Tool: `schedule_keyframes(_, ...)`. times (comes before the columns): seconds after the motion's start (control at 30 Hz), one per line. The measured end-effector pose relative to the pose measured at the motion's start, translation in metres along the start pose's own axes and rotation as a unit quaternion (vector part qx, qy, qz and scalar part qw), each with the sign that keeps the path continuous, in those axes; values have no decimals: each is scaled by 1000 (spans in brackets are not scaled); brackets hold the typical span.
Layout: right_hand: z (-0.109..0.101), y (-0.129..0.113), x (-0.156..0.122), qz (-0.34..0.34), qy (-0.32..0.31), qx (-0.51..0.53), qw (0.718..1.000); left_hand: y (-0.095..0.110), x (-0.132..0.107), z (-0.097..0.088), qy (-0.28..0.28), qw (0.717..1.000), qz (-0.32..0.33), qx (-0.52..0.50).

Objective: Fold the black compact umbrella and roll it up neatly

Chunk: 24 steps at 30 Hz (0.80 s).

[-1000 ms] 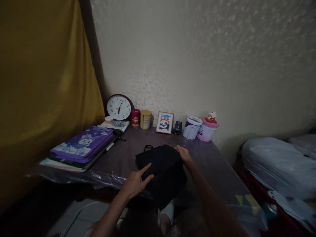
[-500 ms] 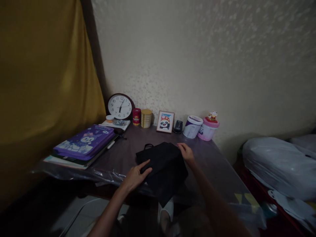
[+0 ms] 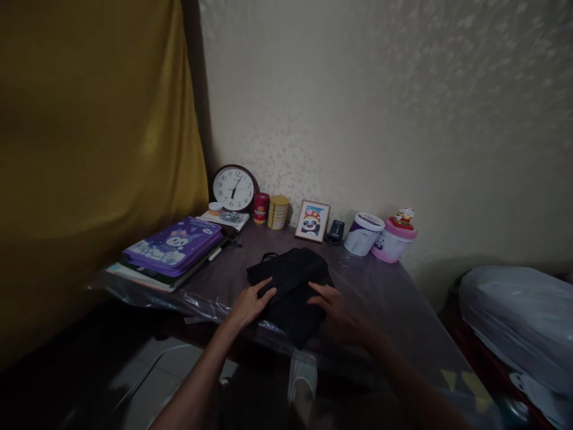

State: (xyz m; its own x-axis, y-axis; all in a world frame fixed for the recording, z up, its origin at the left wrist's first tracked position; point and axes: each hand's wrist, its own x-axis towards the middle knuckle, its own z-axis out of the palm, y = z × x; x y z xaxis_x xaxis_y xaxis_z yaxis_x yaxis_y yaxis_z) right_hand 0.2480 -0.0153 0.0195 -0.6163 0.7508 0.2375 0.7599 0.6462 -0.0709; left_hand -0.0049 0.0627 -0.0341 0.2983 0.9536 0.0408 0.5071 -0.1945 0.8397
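Observation:
A piece of black cloth (image 3: 290,280) lies in loose folds on the near part of the table, with a small dark loop at its far left corner. Its near corner reaches to the table's front edge. My left hand (image 3: 250,301) rests on the cloth's left side, thumb and fingers apart. On the right side, my right hand (image 3: 331,304) touches the cloth with its fingers stretched out. Neither hand wraps around it. What kind of article the cloth is, I cannot tell.
Plastic film covers the table (image 3: 358,292). A purple case (image 3: 174,245) tops some books on the left. Along the wall stand a clock (image 3: 233,188), a red tin (image 3: 261,209), a yellow tin (image 3: 278,212), a panda picture (image 3: 312,221) and two tubs (image 3: 363,235).
My right hand has come from the cloth's far right corner down onto its right side. The right part of the cloth is folded inward, and the view has swung left.

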Motion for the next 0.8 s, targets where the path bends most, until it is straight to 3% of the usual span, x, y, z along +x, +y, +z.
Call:
schedule_keyframes(0.1, 7, 0, 0, -20, -4, -35, 999, 0, 2, 0, 0, 1000, -7, 0)
schedule_keyframes(0.3, 16, 12, 2, -13, 65, -72, 995, 3, -1, -1, -3, 1000, -13, 13)
schedule_keyframes(0.6, 13, 21, 9, -1, 153, -14, 988, 11, -6, -1, -5, 999, -6, 52)
schedule_keyframes(0.8, 10, 17, 28, 39, 134, 1, 990, 13, -9, -1, -10, 997, 10, 77)
